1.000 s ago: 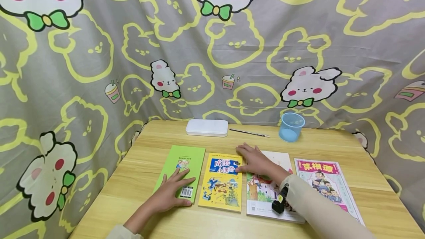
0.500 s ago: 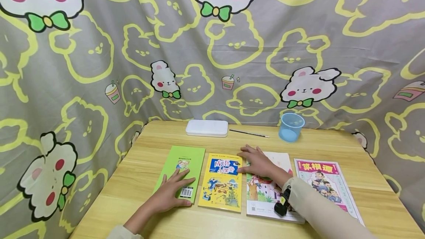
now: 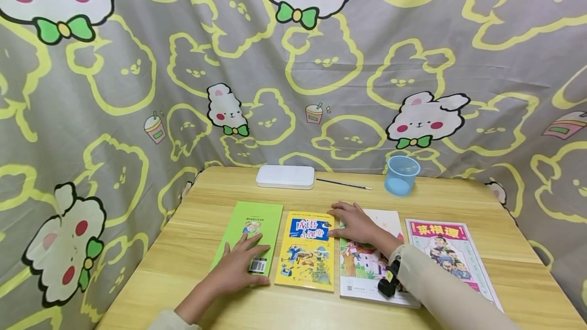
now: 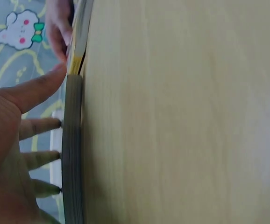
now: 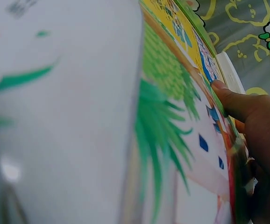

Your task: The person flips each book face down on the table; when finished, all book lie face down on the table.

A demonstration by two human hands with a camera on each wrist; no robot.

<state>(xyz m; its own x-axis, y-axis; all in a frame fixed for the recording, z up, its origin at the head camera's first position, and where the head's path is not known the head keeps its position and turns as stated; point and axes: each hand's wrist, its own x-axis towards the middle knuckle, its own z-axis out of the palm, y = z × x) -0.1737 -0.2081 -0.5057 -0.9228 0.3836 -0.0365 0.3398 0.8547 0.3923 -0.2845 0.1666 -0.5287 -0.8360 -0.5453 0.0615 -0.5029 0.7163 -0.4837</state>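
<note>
My left hand (image 3: pixel 236 267) rests with spread fingers on the lower part of a green book (image 3: pixel 263 218). In the left wrist view, its fingertips meet the upper face of that book, whose thick page edge (image 4: pixel 72 149) faces the camera. To the right lies a yellow book (image 3: pixel 304 266) with a blue title panel. My right hand (image 3: pixel 357 224) reaches over the top of a white illustrated book (image 3: pixel 353 269), and its fingertips and thumb touch the yellow book's right side. In the right wrist view, the thumb (image 5: pixel 233 100) lies along the yellow book, fingers mostly hidden.
A pink-titled book (image 3: pixel 442 248) lies at the right, partly under the right sleeve. Along the table's back edge are a white pencil case (image 3: pixel 285 176), a pencil (image 3: pixel 344 184) and a blue cup (image 3: pixel 402 176). A patterned curtain (image 3: pixel 275 65) hangs behind.
My right hand has shifted slightly to the right along the top of the yellow book. The left hand has barely moved, its thumb sliding a little outward.
</note>
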